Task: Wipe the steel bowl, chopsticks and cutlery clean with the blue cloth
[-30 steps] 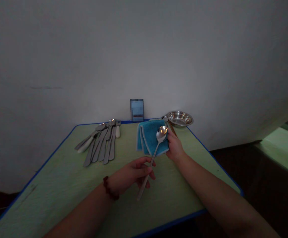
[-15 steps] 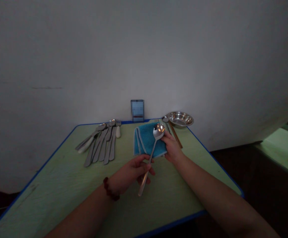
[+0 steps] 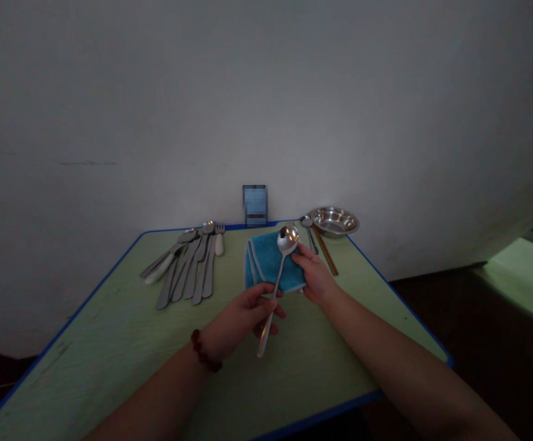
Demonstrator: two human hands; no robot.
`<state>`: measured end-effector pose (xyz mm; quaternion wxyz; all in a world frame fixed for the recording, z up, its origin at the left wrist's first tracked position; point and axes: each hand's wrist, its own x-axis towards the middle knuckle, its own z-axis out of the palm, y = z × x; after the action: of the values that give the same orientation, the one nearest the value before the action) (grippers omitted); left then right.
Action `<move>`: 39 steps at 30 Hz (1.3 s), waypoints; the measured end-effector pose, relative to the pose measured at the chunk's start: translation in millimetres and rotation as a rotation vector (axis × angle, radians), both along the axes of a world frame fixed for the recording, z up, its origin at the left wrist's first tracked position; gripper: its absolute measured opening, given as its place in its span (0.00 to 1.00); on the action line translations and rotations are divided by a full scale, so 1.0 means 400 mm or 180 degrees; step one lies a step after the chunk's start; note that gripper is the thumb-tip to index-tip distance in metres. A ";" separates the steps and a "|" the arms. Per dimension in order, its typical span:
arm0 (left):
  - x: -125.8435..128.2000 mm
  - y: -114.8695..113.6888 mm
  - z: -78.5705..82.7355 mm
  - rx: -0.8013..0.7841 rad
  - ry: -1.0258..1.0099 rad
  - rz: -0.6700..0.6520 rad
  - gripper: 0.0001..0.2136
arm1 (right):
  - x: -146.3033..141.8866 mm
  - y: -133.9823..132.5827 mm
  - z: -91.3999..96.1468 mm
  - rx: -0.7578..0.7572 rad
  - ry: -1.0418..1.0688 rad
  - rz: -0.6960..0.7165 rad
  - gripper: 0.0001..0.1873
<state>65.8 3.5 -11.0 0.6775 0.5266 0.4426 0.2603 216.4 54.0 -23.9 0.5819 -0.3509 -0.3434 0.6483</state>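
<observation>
My left hand [image 3: 241, 315] grips the handle of a long stainless steel spoon [image 3: 278, 272] above the green tabletop, with a dark beaded bracelet [image 3: 206, 351] on that wrist. The spoon's shiny bowl [image 3: 288, 239] lies against a folded blue towel [image 3: 266, 266] with pale edging. My right hand [image 3: 315, 277] holds the towel's right side, its fingers next to the bowl. The towel's underside is hidden, and I cannot tell whether it touches the table.
The green table [image 3: 87, 367] has a blue edge and stands against a white wall. Several knives, forks and spoons [image 3: 188, 269] lie left of the towel. A steel bowl [image 3: 334, 222], small spoon [image 3: 307, 226] and wooden chopsticks [image 3: 325, 257] lie right. A blurred blue card [image 3: 255, 205] leans behind.
The towel and spoon bowl have moved left and lower, with both hands following. More of the chopsticks and small spoon now shows beyond my right hand.
</observation>
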 end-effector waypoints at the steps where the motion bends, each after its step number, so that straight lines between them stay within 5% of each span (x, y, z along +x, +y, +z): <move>1: 0.000 0.000 0.001 0.0019 0.0030 0.0026 0.13 | -0.001 -0.001 0.001 -0.0030 0.0008 -0.0010 0.19; 13: 0.006 0.004 -0.009 0.0642 0.0602 0.0219 0.12 | -0.010 -0.003 -0.003 -0.0110 0.0074 -0.0129 0.18; 24: -0.011 0.006 -0.029 0.1958 0.1657 0.0268 0.20 | -0.011 0.001 0.000 -0.0205 0.0049 -0.0226 0.13; 39: -0.012 0.013 -0.025 0.2034 0.2151 -0.0015 0.26 | -0.010 0.004 -0.004 -0.0281 -0.0052 -0.0194 0.16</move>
<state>61.1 8.7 -21.1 0.2997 0.7653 0.5349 0.1959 212.2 55.7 -25.7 0.5825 -0.3919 -0.3083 0.6419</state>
